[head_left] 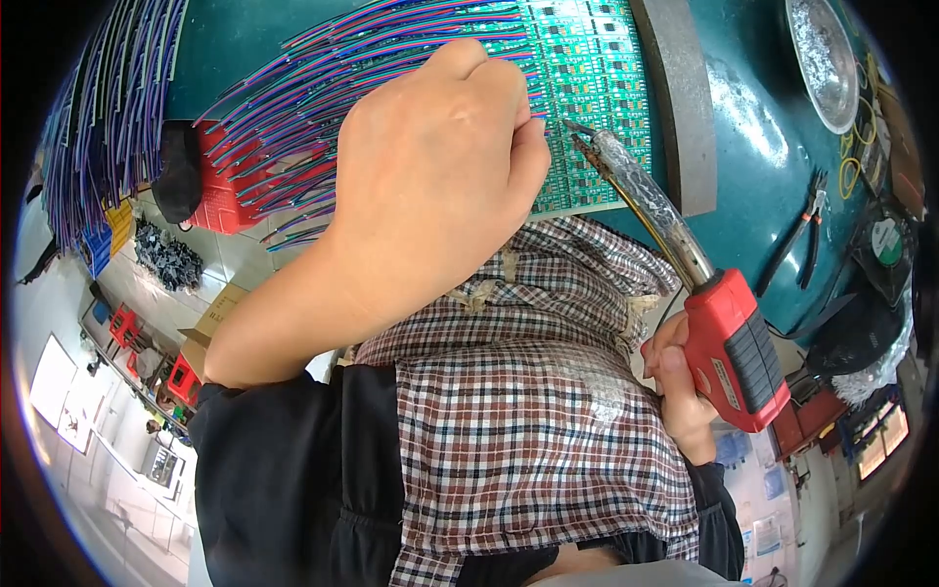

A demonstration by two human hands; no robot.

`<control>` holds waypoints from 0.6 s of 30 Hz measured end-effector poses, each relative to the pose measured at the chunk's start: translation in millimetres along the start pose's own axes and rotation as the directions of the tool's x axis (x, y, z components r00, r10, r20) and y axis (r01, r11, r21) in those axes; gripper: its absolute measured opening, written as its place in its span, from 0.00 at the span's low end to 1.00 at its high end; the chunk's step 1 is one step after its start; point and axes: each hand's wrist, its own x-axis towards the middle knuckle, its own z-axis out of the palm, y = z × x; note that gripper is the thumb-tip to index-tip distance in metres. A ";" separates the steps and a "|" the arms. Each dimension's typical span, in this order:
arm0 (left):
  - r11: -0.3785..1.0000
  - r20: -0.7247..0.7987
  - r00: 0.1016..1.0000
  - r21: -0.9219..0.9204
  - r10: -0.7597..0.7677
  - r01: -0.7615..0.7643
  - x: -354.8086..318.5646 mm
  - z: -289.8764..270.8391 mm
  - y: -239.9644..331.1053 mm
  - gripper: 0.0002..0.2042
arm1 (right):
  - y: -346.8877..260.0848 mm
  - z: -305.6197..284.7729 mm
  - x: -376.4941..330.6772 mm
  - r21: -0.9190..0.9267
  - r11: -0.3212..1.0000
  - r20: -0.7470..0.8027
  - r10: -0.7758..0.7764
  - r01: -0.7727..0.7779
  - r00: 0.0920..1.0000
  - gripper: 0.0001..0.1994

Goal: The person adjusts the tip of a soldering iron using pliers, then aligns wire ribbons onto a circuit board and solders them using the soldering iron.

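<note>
My right hand (680, 386) grips a red and black soldering gun (734, 352). Its long metal barrel slants up and left, and the tip is close over a green circuit board panel (587, 59) dotted with small black chips. My left hand (435, 157) is closed with thumb and forefinger together at the panel's wired side, left of the tip. What those fingers pinch is hidden beneath the hand. Rows of thin multicoloured wires (284, 122) fan out leftward from the panel, running partly under my left hand.
A dark flat bar (680, 108) lies along the panel's right side. Farther right on the green table (734, 186) are pliers (802, 230) and a round metal dish (822, 64). More wires (112, 98) hang at the far left, near a red stool (230, 181).
</note>
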 end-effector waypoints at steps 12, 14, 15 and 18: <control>1.000 0.000 1.000 -0.002 0.003 -0.003 -0.2 -0.6 0.1 0.09 | 6.4 -2.5 -2.1 -0.044 0.998 0.045 -0.046 0.048 0.998 0.08; 1.000 0.003 1.000 -0.011 -0.004 0.004 -0.2 -0.6 0.4 0.09 | 6.9 -2.2 -2.6 -0.019 0.999 0.042 -0.033 0.034 0.999 0.08; 1.000 0.004 1.000 -0.012 -0.008 0.008 -0.3 -0.7 0.4 0.09 | 7.0 -2.0 -3.0 0.006 1.000 0.040 -0.020 0.020 0.999 0.09; 1.000 0.003 1.000 -0.016 -0.009 0.009 -0.3 -0.7 0.7 0.09 | 12.2 -3.3 -5.0 -0.036 0.999 0.041 -0.040 0.041 0.998 0.09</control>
